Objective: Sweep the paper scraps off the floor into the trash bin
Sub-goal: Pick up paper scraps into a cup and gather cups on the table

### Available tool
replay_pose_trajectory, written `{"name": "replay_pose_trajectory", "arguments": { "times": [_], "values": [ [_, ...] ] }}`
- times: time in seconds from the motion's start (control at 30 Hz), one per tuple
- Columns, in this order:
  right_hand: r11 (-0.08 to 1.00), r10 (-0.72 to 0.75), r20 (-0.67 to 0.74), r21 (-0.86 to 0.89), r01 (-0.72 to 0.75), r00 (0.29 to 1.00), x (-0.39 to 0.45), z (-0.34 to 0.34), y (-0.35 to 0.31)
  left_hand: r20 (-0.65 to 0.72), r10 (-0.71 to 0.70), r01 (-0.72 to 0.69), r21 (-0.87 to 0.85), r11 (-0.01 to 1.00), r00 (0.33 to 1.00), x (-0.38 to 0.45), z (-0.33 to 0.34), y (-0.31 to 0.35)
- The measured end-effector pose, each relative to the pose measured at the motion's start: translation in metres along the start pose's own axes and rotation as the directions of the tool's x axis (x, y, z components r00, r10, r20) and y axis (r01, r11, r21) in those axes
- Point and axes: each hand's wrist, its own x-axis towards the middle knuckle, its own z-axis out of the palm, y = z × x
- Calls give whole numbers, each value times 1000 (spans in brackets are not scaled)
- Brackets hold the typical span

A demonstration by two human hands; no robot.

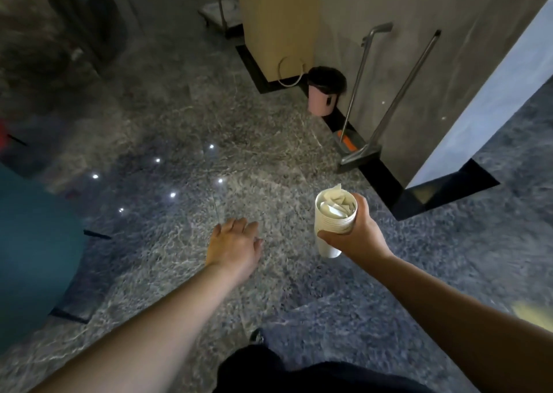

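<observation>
Scraps (pixel 335 205) fill held white cup (pixel 333 225).

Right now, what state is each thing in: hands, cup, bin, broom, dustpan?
left hand: open, empty, held over the floor
right hand: gripping the paper cup
paper cup: upright, filled with paper scraps
trash bin: lined with a black bag, top open
broom: leaning on the wall, untouched
dustpan: standing against the wall, untouched

An indoor lobby or corridor: polished marble floor (pixel 185 141), stone-clad wall (pixel 404 9), broom (pixel 398 102) and dustpan (pixel 348 141) leaning far right beside a small pink bin (pixel 321 102).
</observation>
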Motion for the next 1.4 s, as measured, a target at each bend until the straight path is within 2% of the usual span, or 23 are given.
{"name": "replay_pose_trajectory", "arguments": {
  "times": [0.43, 0.67, 0.8, 1.13, 1.4],
  "values": [
    [998, 47, -120, 53, -41, 992, 268, 60, -50, 18, 134, -135, 111, 985, 991, 279, -50, -98],
    [990, 127, -165, 82, -115, 978, 383, 67, -57, 54, 229, -235, 125, 964, 972, 406, -73, -114],
    [988, 133, -158, 93, -119, 978, 469, 66, -54, 45, 267, -271, 133, 953, 963, 494, -84, -112],
    [994, 107, -148, 51, -101, 983, 708, 31, -72, 37, 244, -246, 123, 961, 969, 721, -140, -113],
    [991, 123, -89, 67, -117, 988, 861, 41, -80, 97, 310, -320, 109, 941, 946, 870, -159, -147]
  ]
}}
